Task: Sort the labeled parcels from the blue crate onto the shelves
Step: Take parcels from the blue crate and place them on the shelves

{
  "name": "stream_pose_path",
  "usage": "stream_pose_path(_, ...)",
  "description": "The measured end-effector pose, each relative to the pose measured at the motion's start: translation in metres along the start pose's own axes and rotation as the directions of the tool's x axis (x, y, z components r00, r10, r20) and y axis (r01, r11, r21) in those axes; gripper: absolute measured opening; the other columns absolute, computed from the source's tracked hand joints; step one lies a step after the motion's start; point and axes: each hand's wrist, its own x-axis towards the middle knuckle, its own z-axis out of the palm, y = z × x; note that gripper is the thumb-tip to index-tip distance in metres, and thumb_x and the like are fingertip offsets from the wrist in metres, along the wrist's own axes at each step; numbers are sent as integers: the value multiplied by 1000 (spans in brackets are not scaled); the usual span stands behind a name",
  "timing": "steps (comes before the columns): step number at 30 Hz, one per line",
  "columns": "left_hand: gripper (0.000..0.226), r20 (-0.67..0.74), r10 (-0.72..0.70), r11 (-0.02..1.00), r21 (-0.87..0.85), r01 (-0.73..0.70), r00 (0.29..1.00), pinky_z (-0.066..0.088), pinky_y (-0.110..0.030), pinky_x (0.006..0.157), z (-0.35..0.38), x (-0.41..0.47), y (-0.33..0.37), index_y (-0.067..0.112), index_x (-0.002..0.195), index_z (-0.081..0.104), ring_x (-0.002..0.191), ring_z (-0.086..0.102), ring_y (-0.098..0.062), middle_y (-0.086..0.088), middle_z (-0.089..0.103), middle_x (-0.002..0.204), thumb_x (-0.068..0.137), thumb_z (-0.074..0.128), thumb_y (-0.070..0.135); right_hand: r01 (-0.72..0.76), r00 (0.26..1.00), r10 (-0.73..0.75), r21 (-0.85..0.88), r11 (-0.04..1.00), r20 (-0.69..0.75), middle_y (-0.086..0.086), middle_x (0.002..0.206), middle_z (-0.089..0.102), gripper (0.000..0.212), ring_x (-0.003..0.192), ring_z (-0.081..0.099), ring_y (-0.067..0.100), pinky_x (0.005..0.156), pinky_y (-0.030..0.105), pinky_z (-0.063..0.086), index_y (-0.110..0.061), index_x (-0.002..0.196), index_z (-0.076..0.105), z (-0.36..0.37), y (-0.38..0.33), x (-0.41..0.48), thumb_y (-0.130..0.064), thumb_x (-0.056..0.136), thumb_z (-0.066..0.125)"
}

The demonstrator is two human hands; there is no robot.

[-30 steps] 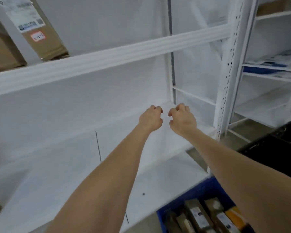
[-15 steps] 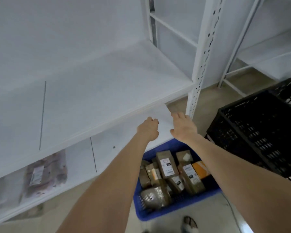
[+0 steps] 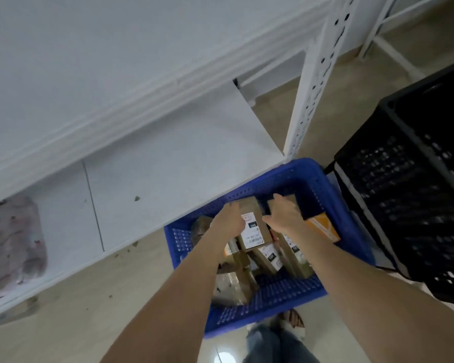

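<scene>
Left hand, right hand lowered beside parcel, tag 090

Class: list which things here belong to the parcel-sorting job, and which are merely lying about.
Job: blue crate, labelled parcels, white shelf, left hand, right hand.
Lying about: black crate, floor scraps.

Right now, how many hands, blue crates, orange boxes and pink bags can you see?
hands: 2 (left hand, right hand)
blue crate: 1
orange box: 1
pink bag: 1
total: 5
</scene>
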Motion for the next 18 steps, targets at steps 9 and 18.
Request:
stream_pose_path(9,39,132,-155,908,-373,193,979,49,-38,94,123,130,-58,8,129,55,111,60,-26,-11,62,124,91,57,15,-219,965,166,277,936,203,14,142,45,78,125,48,30,98,37,42,-8,145,32,127,71,136,-40,85,68)
stream_pose_path(18,34,310,-292,535,-731,424,905,47,-35,87,192,185,-88,6,127,55,114,59,-30,-13,60,127,93,55,9,-320,917,204,327,889,343,13,143,46,81,124,51,30,97,34,44,-8,147,28,194,95,202,-47,86,64)
